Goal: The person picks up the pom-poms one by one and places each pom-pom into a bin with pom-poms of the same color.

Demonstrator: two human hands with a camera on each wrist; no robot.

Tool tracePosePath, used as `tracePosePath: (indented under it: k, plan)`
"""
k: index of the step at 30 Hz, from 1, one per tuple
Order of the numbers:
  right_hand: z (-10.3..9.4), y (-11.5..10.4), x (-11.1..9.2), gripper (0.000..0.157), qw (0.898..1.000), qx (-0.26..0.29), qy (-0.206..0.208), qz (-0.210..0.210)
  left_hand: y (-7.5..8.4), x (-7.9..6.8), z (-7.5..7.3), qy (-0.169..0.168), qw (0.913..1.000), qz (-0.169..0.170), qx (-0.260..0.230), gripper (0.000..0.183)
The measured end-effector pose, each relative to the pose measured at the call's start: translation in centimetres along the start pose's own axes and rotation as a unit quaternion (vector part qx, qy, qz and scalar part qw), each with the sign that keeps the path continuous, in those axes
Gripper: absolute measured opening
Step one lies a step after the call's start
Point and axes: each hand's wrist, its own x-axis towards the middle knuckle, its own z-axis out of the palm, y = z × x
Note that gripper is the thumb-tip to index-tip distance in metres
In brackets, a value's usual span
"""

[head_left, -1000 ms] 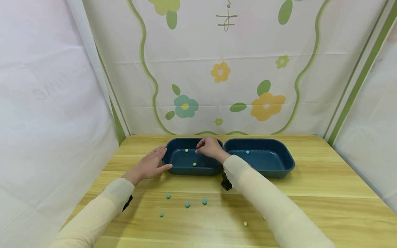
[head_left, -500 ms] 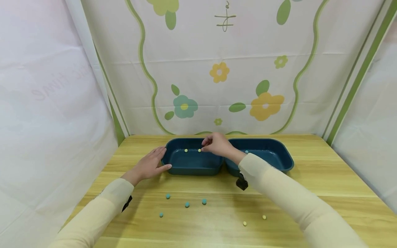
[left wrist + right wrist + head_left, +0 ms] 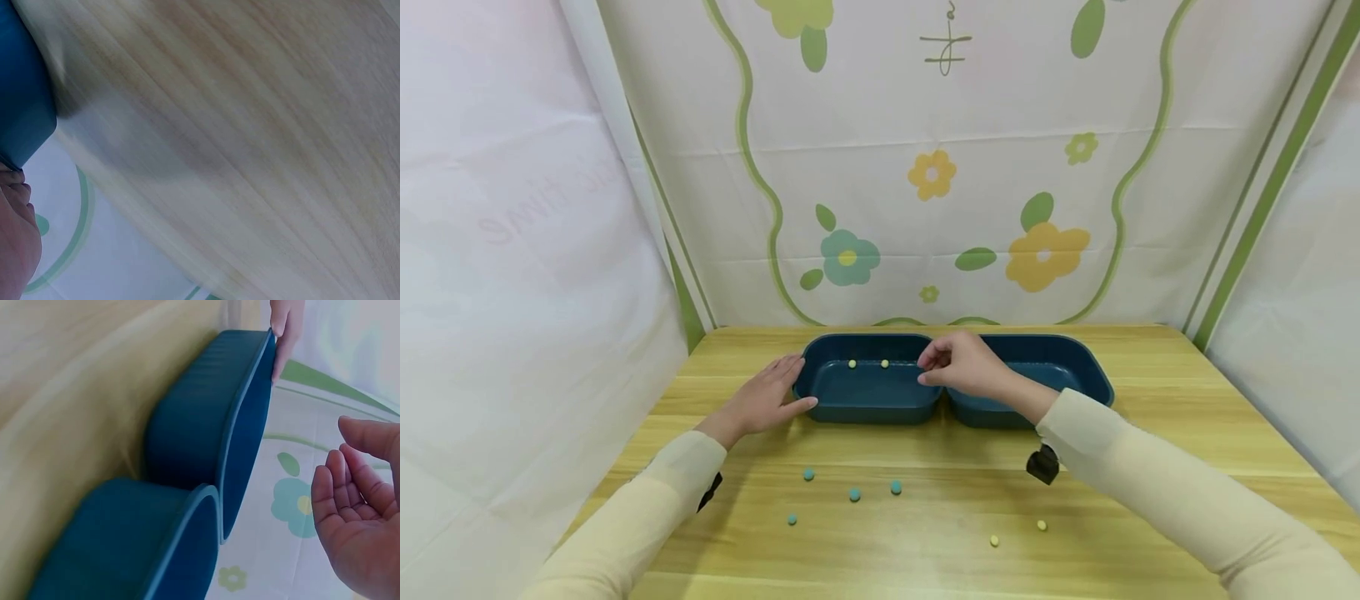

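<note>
My left hand [image 3: 763, 396] rests at the left end of the left dark blue tray [image 3: 872, 414], its fingers along the rim and the thumb extended toward the front edge. Two small yellow balls [image 3: 885, 363] lie inside that tray near its back wall. Over the place where the two trays meet hovers my right hand [image 3: 964, 364], fingers loosely bent. In the right wrist view a gap shows between thumb and fingertips [image 3: 320, 481], and nothing is held. The right dark blue tray [image 3: 1078, 367] is partly covered by this hand.
Several small blue balls, one [image 3: 854, 495] in the middle, lie on the wooden table [image 3: 925, 558] in front of the left tray. Two yellow balls, one [image 3: 994, 541] nearer the front, lie to the right. A patterned cloth [image 3: 932, 117] hangs behind the table.
My right hand has moved right, from above the left tray to where the trays meet. A yellow ball has shifted from the left tray's front to its back. The left hand stays put.
</note>
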Motion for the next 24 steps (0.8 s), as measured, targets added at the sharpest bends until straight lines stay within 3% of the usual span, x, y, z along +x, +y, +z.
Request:
tracePosePath:
  k: [24]
  plan:
    - [-1.8, 5.0, -10.3, 0.016, 0.999, 0.036, -0.018, 0.004, -0.3, 0.2, 0.1, 0.002, 1.0, 0.002, 0.008, 0.087]
